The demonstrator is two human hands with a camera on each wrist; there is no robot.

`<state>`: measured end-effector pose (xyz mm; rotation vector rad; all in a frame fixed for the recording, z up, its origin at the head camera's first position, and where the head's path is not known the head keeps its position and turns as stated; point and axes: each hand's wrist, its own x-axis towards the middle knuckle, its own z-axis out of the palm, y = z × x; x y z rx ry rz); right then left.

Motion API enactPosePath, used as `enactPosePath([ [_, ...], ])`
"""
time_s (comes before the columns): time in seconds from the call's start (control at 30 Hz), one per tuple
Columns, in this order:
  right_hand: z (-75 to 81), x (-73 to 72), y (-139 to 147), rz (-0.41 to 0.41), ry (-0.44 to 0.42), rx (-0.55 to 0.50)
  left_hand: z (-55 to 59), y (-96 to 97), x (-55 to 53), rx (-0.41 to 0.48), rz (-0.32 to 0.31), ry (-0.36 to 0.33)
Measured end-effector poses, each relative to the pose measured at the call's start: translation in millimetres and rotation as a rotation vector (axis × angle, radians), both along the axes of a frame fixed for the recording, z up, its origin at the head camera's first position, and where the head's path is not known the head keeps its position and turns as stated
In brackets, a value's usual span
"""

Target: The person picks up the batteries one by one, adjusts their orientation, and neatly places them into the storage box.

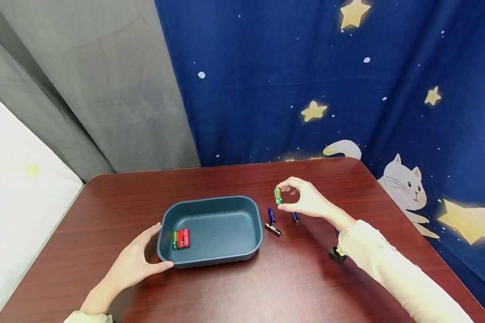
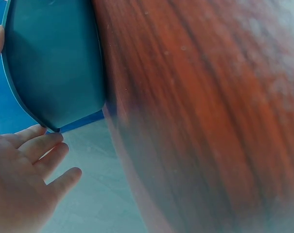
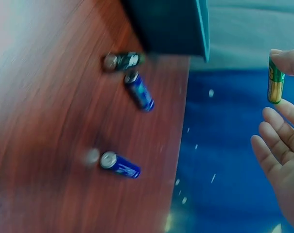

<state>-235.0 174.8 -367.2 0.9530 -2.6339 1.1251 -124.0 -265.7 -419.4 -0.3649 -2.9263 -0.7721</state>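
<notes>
My right hand (image 1: 305, 197) pinches a green and gold battery (image 1: 278, 196) end to end between thumb and a finger, above the table right of the tray. In the right wrist view the battery (image 3: 276, 80) stands nearly upright in that pinch, the other fingers apart from it. A dark blue-green tray (image 1: 214, 260) lies at mid-table. Inside it, at the left end, two red batteries (image 1: 183, 238) lie side by side with a green one (image 1: 175, 240). My left hand (image 1: 133, 260) touches the tray's left end, thumb at the near corner and fingers on the rim, spread and fairly straight.
Right of the tray lie a black and gold battery (image 1: 272, 229) and a blue battery (image 1: 271, 216). Another blue battery (image 1: 295, 217) is below my right hand. A small black object (image 1: 337, 255) shows by the right sleeve. Curtains (image 1: 266, 80) hang behind the table (image 1: 226, 296).
</notes>
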Motion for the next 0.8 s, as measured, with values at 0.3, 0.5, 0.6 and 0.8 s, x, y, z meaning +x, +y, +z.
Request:
enactPosePath([
  [0.3,9.9,-7.3,-46.5,0.168,0.05,-0.003,-2.1,0.6,-0.6,-0.007,0.004,0.002],
  [0.5,11.0,-8.0,-87.9,0.263,0.089,0.07,-2.5,-0.8,-0.5,-0.006,0.008,-0.013],
  [0.6,10.2,-7.2,-106.8,0.295,0.115,0.117,-3.0,-1.1,-0.8,-0.009,0.007,-0.002],
  [0.8,6.4,-8.6,-136.4,0.313,0.122,0.213,-3.4,-0.1,-2.1,-0.014,0.009,-0.01],
])
